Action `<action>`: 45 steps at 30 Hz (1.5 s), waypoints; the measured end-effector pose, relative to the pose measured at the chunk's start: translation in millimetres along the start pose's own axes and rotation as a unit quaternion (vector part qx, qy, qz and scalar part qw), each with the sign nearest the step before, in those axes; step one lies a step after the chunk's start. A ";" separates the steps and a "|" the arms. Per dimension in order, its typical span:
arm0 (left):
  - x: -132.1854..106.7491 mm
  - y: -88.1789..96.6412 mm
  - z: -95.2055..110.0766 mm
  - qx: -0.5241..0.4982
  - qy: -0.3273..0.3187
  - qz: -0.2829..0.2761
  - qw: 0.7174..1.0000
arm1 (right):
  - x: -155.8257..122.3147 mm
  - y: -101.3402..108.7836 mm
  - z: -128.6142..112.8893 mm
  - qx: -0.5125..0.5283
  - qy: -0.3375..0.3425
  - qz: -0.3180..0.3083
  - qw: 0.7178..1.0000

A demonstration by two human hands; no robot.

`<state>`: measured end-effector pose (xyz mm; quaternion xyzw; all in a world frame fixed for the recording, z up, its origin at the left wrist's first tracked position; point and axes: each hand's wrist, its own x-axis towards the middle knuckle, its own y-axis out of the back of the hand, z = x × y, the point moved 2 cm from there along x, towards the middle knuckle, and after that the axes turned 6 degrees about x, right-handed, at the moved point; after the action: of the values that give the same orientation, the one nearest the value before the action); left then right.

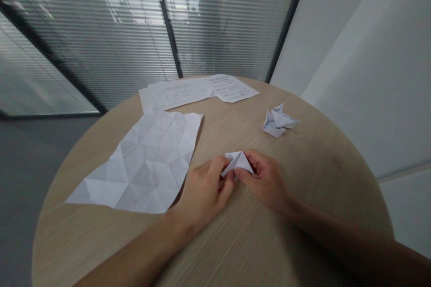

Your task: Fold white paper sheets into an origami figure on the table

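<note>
While the left hand [202,193] and right hand [264,181] pinch a small folded paper [237,163] between narrowly closed fingers [218,168], it sits just above the counter [235,130], mid-fold, seemingly wanting a firm crease.

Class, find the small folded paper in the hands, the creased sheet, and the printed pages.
Small folded paper [238,163]: head view, upper facet.
Creased sheet [141,166]: head view, centre of the sheet.
Printed pages [198,89]: head view, middle of the pages.

a grey floor [37,179] is stretching away on the left, white walls [367,98] are rising on the right, and dark-framed glass panels [235,22] with slatted blinds [101,40] are glowing softly behind the round wooden worktop [60,237].
</note>
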<state>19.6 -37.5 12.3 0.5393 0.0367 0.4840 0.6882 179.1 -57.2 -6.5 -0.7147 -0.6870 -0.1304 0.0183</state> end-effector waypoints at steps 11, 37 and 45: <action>0.0 4.5 -3.9 -0.035 0.058 0.101 0.993 | -3.5 0.9 -1.8 -0.021 0.015 0.070 0.997; 7.3 2.2 -13.5 -0.373 0.190 0.071 0.905 | 4.9 5.1 11.5 0.178 0.033 -0.008 0.983; 8.2 9.4 -12.9 -0.382 0.161 0.051 0.909 | 4.3 8.3 4.6 0.135 0.052 -0.015 0.989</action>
<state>10.6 -23.1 18.0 0.1513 -0.0677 0.5756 0.8008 188.2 -52.5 -8.8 -0.6878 -0.7067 -0.0741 0.1483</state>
